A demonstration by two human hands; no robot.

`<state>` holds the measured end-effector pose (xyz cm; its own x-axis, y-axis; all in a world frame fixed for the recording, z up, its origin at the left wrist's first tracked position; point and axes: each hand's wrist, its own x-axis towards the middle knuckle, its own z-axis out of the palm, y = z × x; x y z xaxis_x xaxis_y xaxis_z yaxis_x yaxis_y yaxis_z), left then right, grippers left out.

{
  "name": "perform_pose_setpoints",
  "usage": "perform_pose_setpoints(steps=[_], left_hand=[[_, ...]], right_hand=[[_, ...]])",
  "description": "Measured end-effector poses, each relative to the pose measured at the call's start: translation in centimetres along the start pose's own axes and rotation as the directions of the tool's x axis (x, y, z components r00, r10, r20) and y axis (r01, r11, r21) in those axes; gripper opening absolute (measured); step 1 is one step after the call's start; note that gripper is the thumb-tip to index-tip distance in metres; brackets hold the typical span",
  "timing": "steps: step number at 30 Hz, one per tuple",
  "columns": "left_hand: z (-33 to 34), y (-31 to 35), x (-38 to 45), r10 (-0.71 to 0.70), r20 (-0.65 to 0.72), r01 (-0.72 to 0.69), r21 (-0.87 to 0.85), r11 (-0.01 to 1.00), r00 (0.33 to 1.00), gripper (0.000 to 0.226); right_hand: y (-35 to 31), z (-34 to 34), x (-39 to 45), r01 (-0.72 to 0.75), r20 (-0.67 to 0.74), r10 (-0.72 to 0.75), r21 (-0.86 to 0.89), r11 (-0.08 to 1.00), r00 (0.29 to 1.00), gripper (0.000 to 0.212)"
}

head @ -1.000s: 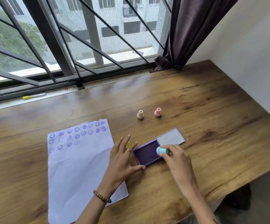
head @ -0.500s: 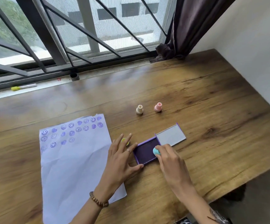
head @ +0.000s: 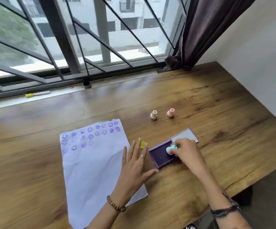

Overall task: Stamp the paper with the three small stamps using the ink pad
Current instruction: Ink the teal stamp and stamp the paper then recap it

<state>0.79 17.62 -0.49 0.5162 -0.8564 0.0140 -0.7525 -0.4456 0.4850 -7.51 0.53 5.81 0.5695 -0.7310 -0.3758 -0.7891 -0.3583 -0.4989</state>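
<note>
A white paper (head: 97, 171) lies on the wooden table, its top rows covered in purple smiley and blob prints. My left hand (head: 134, 164) rests flat and open on the paper's right edge, thumb touching the purple ink pad (head: 160, 157). My right hand (head: 186, 150) grips a small teal stamp (head: 170, 148) and holds it on the pad's right side. The pad's lid (head: 186, 135) lies open behind it. A cream stamp (head: 153, 115) and a pink stamp (head: 170, 112) stand upright further back.
A small yellow object (head: 143, 144) peeks out behind my left fingers. A yellow-capped marker (head: 37, 94) lies on the window sill. Window bars run along the back, a dark curtain (head: 200, 30) hangs at the right corner, and the table edge (head: 256, 180) drops off at right front.
My right hand stays at the ink pad with the teal stamp, shifting slightly on its right side. The left hand has flattened more onto the paper. The camera view has shifted.
</note>
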Motion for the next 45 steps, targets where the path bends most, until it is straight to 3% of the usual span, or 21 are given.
perform_pose_setpoints(steps=[3, 6, 10, 17, 25, 31, 33, 35, 37, 38, 40, 45], left_hand=[[-0.9, 0.0, -1.1, -0.040, -0.060, 0.039, -0.029, 0.999, 0.997, 0.076], [-3.9, -5.3, -4.9, -0.137, -0.142, 0.140, 0.005, 0.990, 0.980, 0.072], [-7.2, -13.1, -8.4, -0.258, -0.179, 0.255, -0.038, 0.966, 0.949, 0.092], [-8.6, -17.2, -8.0, -0.207, -0.044, 0.210, 0.086, 0.974, 0.977, 0.090], [-8.4, -17.6, -8.1, -0.194, -0.048, 0.198, 0.080, 0.977, 0.980, 0.079], [-8.3, -17.7, -8.1, -0.219, -0.054, 0.223, 0.084, 0.971, 0.974, 0.079], [-8.3, -17.8, -8.1, -0.216, -0.059, 0.220, 0.074, 0.973, 0.975, 0.082], [-8.4, -17.8, -8.1, -0.195, -0.071, 0.200, 0.063, 0.978, 0.978, 0.087], [-8.5, -17.6, -8.0, -0.208, -0.099, 0.208, -0.014, 0.978, 0.973, 0.099], [-8.7, -17.3, -8.0, -0.248, -0.113, 0.239, -0.086, 0.967, 0.962, 0.102], [-9.0, -16.0, -7.5, -0.288, -0.168, 0.263, -0.155, 0.952, 0.943, 0.096], [-7.1, -9.0, -2.8, -0.080, -0.247, 0.054, -0.113, 0.992, 0.966, 0.039]], right_hand=[[0.5, 0.0, -1.5, -0.014, -0.039, 0.024, 0.225, 0.974, 0.999, 0.013], [-3.6, 4.4, -4.0, 0.033, -0.003, -0.033, 0.250, 0.968, 0.999, 0.009], [-9.5, 9.6, -5.5, 0.131, 0.041, -0.147, 0.275, 0.953, 0.988, 0.006], [-15.5, 11.3, -2.9, 0.274, -0.067, -0.275, -0.027, 0.961, 0.959, 0.015], [-17.9, 11.5, -0.8, 0.343, -0.134, -0.400, -0.319, 0.883, 0.907, 0.016], [-16.7, 14.2, -0.7, 0.357, -0.023, -0.395, -0.383, 0.852, 0.918, 0.010], [-16.3, 13.4, 0.0, 0.346, -0.019, -0.360, -0.231, 0.909, 0.933, 0.012], [-15.4, 11.9, 0.5, 0.231, -0.032, -0.229, 0.178, 0.956, 0.973, 0.013], [-13.9, 9.8, 0.2, 0.090, -0.033, -0.089, 0.626, 0.774, 0.995, 0.011], [-12.8, 8.7, -0.1, 0.041, -0.015, -0.045, 0.755, 0.654, 0.999, 0.009], [-10.5, 6.8, -0.8, -0.031, 0.037, -0.003, 0.865, 0.502, 0.999, 0.008], [-5.1, 3.2, -2.2, -0.132, 0.115, 0.070, 0.934, 0.332, 0.991, 0.010]])
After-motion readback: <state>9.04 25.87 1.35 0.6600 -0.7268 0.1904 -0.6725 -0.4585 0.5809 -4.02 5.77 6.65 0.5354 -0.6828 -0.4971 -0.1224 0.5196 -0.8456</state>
